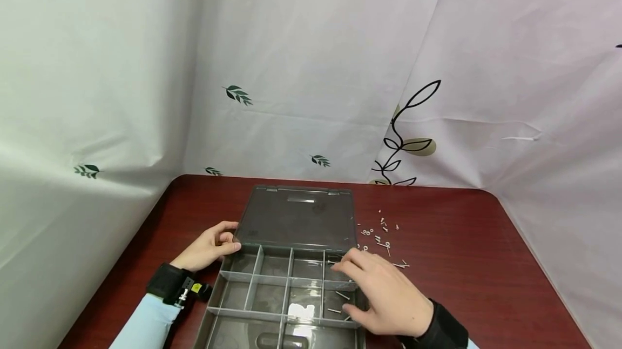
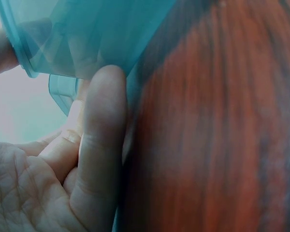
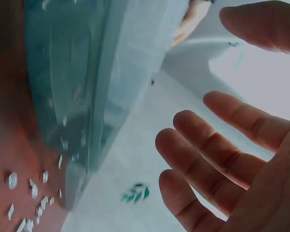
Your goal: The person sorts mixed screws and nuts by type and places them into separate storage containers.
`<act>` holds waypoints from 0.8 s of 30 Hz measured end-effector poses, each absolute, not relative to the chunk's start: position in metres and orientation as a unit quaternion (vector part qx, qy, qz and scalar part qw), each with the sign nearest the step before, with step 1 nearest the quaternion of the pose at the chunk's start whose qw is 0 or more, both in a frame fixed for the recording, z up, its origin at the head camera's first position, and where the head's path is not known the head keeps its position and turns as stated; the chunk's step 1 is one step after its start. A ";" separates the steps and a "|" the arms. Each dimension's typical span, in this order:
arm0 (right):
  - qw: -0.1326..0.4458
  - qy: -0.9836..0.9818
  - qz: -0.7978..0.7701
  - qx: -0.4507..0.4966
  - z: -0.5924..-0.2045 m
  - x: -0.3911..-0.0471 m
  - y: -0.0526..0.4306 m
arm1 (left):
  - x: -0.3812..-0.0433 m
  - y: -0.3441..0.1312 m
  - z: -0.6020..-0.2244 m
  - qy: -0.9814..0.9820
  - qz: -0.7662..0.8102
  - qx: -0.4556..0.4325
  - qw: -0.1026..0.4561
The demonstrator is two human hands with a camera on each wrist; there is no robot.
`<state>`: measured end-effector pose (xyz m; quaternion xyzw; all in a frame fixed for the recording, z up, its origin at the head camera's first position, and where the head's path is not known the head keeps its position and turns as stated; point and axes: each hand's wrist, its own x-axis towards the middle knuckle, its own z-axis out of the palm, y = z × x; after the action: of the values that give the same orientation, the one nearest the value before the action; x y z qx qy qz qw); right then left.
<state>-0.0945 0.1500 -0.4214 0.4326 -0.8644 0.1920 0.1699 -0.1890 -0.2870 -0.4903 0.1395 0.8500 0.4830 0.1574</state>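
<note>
A grey see-through compartment box stands on the table, its hinged lid laid back behind it. My left hand grips the box's back left corner by the hinge; in the left wrist view its thumb lies along the plastic wall. Over the right-hand compartments hovers my right hand, fingers spread apart and bent a little, nothing between them. The right wrist view shows that hand beside the box wall. Several screws lie in the compartments below it.
Several loose small screws and nuts are scattered on the dark red table, right of the lid. A white leaf-patterned cloth hangs behind the table and at both sides.
</note>
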 end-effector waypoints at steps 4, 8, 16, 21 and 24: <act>0.192 -0.873 0.191 0.405 -0.420 -0.107 0.164 | -0.190 -0.288 -0.490 0.844 0.490 0.149 0.159; 0.188 -0.893 0.167 0.372 -0.424 -0.123 0.182 | -0.190 -0.288 -0.490 0.843 0.491 0.154 0.159; 0.100 -0.936 0.132 0.310 -0.441 -0.144 0.214 | -0.189 -0.288 -0.489 0.844 0.489 0.151 0.160; 0.053 -0.951 0.125 0.279 -0.449 -0.151 0.224 | -0.188 -0.288 -0.488 0.844 0.489 0.147 0.163; 0.049 -0.952 0.127 0.275 -0.453 -0.154 0.227 | -0.188 -0.288 -0.488 0.845 0.489 0.145 0.163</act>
<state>-0.1537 0.2267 -0.4527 0.2750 -0.9517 0.1272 0.0490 -0.1885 -0.2877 -0.4880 0.1452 0.8447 0.4886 0.1633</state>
